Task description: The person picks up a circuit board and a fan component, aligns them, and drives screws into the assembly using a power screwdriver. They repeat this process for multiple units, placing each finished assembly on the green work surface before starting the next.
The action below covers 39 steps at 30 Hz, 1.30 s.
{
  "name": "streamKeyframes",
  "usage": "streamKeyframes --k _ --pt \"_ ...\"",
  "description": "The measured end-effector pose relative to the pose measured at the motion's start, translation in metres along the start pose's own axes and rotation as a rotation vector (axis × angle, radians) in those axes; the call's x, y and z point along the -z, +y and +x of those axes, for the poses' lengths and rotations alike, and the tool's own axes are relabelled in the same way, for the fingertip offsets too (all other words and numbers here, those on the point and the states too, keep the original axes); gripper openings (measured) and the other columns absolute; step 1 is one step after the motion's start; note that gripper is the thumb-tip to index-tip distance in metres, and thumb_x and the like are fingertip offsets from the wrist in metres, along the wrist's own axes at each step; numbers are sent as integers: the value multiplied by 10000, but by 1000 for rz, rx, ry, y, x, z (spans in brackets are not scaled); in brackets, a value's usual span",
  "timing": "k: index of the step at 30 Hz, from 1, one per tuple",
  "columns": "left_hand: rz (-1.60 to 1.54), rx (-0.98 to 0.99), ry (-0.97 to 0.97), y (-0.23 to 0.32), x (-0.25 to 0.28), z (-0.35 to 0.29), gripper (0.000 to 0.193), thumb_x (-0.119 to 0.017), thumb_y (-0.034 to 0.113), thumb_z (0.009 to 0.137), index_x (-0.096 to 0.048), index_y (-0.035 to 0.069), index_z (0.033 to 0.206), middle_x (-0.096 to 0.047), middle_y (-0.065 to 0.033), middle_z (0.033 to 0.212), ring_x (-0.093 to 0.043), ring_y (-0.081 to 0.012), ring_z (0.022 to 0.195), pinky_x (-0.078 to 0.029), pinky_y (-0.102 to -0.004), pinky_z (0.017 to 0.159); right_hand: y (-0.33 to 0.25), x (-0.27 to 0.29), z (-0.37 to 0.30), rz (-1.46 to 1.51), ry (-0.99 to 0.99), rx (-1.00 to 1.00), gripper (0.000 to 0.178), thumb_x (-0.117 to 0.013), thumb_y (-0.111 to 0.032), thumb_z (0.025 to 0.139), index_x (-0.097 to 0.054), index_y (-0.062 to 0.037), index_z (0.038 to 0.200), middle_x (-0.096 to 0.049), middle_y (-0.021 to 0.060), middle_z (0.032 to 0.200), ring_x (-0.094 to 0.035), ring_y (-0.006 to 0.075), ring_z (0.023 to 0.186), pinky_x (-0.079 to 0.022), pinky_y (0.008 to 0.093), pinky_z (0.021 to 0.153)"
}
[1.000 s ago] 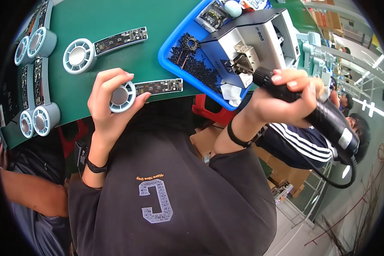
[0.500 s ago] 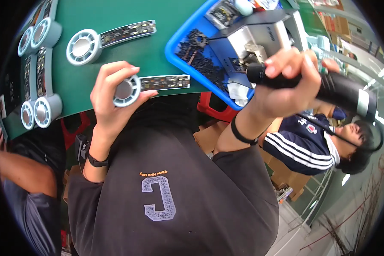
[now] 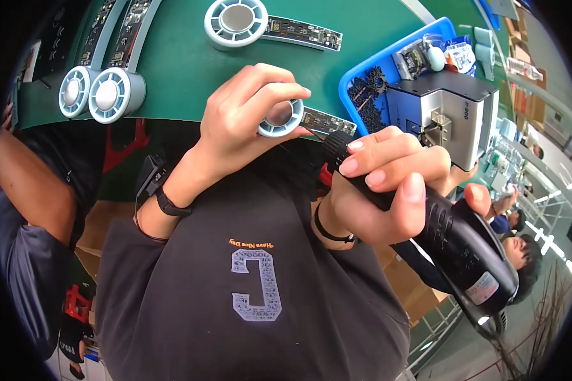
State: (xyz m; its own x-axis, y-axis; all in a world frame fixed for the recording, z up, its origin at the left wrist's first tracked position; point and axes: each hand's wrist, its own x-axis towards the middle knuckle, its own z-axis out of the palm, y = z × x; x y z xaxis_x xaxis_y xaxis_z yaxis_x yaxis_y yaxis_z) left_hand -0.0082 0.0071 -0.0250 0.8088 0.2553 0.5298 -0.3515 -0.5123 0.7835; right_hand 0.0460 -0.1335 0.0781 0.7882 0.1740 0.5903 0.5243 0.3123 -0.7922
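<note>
My left hand is closed around the round, pale blue end of a handheld fan, gripping its rim between thumb and fingers. From that end a strip of exposed circuit board points right, along the front edge of the table. My right hand is wrapped around a black electric screwdriver, held tilted with its dark collar toward the fan. A thin bit reaches from the collar to beside the fan's near edge; whether it touches cannot be made out. The fan's underside is hidden.
On the green table lies another fan, with more fans at the left. A blue tray holds black screws and small bags. By it stands a black-and-silver box. People are at both sides.
My right hand has brought the screwdriver down and left, close to the fan in my left hand. The view has shifted, so the table things appear farther right and higher.
</note>
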Motion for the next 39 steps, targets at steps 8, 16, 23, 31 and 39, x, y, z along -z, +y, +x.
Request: streamKeyframes --k 8,16,23,31,39 --pt "-5 17 -4 3 1 1 523 -965 177 653 -718 115 1109 -680 -32 1041 -672 -245 843 -545 -374 690 2 -12 2 -108 1 -35 517 -501 -82 928 -327 -134 1412 -508 117 678 -504 223 418 -538 392 468" --pt "4 20 -6 3 1 -1 530 -958 156 638 -716 120 1108 -677 -35 1046 -674 -256 866 -549 -384 699 3 -2 0 -109 -157 -68 479 -523 -60 931 -321 -147 1357 -501 107 664 -509 204 425 -530 391 447" --pt "15 25 -8 5 3 0 525 -947 147 643 -713 117 1112 -680 -40 1048 -678 -268 876 -556 -388 710 11 3 -8 188 -161 -59 477 -630 131 912 -394 -129 1235 -579 144 746 -607 254 574 -543 407 526" --pt "57 60 -42 17 10 3 521 -943 157 645 -715 125 1112 -684 -39 1057 -685 -269 890 -560 -400 727 20 0 -16 32 -131 -88 470 -597 -22 922 -331 -189 1272 -488 86 670 -477 183 449 -522 354 428" --pt "542 -28 -336 49 36 26 431 -922 213 700 -723 153 1079 -687 -10 1120 -653 -266 1115 -477 -497 972 -9 -7 -7 -47 164 30 498 -541 -98 926 -352 -163 1382 -482 69 686 -478 186 458 -531 346 484"
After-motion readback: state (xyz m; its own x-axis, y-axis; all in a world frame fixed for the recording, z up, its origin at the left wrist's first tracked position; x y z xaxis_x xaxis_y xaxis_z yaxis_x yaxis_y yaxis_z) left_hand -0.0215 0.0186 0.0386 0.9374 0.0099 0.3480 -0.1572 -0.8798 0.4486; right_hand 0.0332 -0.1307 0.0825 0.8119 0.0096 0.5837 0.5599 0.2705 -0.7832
